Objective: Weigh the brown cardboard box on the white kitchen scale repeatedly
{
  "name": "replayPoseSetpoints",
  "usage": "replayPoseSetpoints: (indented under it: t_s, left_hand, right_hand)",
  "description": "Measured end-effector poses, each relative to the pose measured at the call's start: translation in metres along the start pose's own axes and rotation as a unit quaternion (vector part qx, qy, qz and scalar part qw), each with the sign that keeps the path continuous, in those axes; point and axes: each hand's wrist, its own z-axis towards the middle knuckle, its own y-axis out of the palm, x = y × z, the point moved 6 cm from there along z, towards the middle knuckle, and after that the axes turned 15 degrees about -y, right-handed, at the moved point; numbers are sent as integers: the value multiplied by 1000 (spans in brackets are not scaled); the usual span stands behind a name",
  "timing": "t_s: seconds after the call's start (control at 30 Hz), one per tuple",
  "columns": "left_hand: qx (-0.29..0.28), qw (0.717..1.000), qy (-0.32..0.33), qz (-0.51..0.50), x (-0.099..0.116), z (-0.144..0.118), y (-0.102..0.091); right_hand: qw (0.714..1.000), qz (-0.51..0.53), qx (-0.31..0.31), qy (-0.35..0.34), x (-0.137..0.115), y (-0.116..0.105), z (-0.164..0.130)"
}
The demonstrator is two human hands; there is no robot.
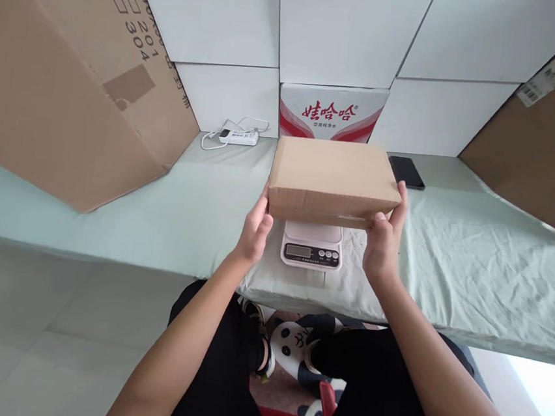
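— From the head camera, where's the carton?

— The cardboard box (332, 179) sits over the kitchen scale (312, 244) on the cloth-covered table (474, 253). My left hand (256, 229) and right hand (383, 239) clasp its two ends.

— How does it handle?

— Stiff, dry, probably light; whether it rests fully on the scale I can't tell. End grips suit it.

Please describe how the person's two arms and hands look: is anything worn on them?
Both forearms are bare up to the edge of the picture, with no sleeves visible. The left hand and right hand wear no gloves. I see no watch, bracelet or ring on either wrist or hand. The fingernails look short and plain.
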Motion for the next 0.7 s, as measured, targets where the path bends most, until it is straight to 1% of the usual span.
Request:
replayPoseSetpoints:
  t_s: [0.07,0.13,0.23,0.3,0.4,0.47,0.53,0.6,0.7]
  left_hand:
    - [14,1000,3,-14,4,24,-7]
    - [28,999,1,-29,6,56,-13]
    - [39,998,11,-44,0,102,-13]
    - [54,997,5,-46,-13,122,-8]
    - [58,997,-41,-28,-40,131,5]
    - [54,995,-76,-16,-59,129,9]
    - [53,993,-104,-3,-73,127,10]
    - [56,991,-121,4,-82,128,7]
    - [66,989,-133,2,-89,133,4]
  right_hand:
    - [1000,3,12,-11,0,5,23]
    - [999,-6,9,-34,6,12,47]
    - [998,-22,2,-64,29,23,78]
    - [997,-18,19,-73,51,28,88]
    - [997,-2,55,-62,82,31,89]
    - [997,2,67,-43,98,32,83]
    - [997,3,67,-28,109,34,76]
    - [998,6,57,-18,117,35,71]
    - [999,6,39,1,126,37,67]
